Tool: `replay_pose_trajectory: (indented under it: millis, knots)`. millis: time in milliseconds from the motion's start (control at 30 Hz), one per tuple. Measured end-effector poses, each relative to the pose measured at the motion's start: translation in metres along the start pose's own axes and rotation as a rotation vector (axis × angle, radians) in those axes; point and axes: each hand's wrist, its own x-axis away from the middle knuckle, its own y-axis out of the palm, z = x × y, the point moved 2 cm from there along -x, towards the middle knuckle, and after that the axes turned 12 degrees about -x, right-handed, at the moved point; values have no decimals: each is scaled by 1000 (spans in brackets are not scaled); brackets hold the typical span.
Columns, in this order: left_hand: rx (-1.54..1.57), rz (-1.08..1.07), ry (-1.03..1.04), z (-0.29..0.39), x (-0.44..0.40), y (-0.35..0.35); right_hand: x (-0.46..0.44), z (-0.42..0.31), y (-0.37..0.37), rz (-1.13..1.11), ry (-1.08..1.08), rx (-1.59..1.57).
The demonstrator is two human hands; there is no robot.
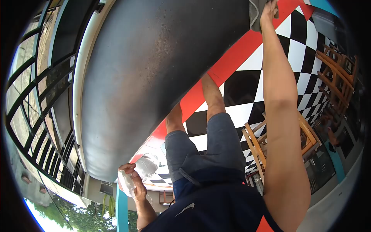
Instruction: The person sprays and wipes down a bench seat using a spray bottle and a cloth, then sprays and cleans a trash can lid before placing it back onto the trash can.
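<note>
My right hand, at the end of my stretched-out arm, is closed on a grey cloth at the far edge of a large black, leather-like surface. Low on the left, the fingers of my left hand are wrapped round a translucent whitish bottle. Right beside that hand is a clear, rounded plastic thing; whether it is part of the bottle I cannot tell. The black surface has wrinkles and a dull sheen.
A pale rail and black metal bars run along the left. My legs stand by a red floor strip and black-and-white checkered tiles. Wooden chairs are at the right, with another person at the far right.
</note>
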Motion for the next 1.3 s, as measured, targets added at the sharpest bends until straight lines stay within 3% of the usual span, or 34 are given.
replay_pose_trajectory:
  millis: [133, 167, 233, 333, 367, 433, 500, 567, 700, 767, 833, 867, 967, 1133, 1233, 1300]
  knots:
    - [38, 20, 43, -17, 1, -21, 166, -79, 10, -28, 250, -352]
    - [27, -10, 64, -18, 2, -25, 235, -100, 21, 121, 30, -325]
    - [9, -55, 129, -15, 0, -31, 354, -110, 39, 181, -220, -436]
    - [-161, -123, 232, 21, 2, -45, 506, -119, 47, -167, -181, -220]
    - [-165, -128, 287, 30, 5, -49, 520, -121, 35, -316, -93, -297]
    - [-171, -136, 385, 61, 14, -58, 518, -121, -4, -534, 61, -657]
    - [-99, -136, 514, 84, 19, -67, 514, -99, -22, -739, 468, -1124]
    - [-73, -211, 620, 115, 26, -74, 483, -127, -145, -727, 526, -1194]
    - [-155, -319, 884, 179, 46, -78, 454, -104, -264, -463, 226, -1609]
    - [-140, -357, 1061, 217, 60, -69, 438, -88, -317, -391, 308, -1827]
    - [-133, -430, 1259, 258, 81, -57, 439, -93, -409, -351, 273, -1723]
    - [-119, -461, 1311, 277, 92, -47, 443, -92, -441, -182, 207, -1483]
    - [-133, -577, 1504, 316, 115, -5, 448, -43, -489, 15, 143, -839]
    - [-128, -760, 1589, 393, 177, 79, 460, 25, -558, 599, -25, -958]
    - [-171, -872, 1557, 437, 215, 126, 466, 55, -618, 370, 158, -966]
    - [-95, -888, 1578, 468, 243, 155, 462, 82, -638, 230, 56, -875]
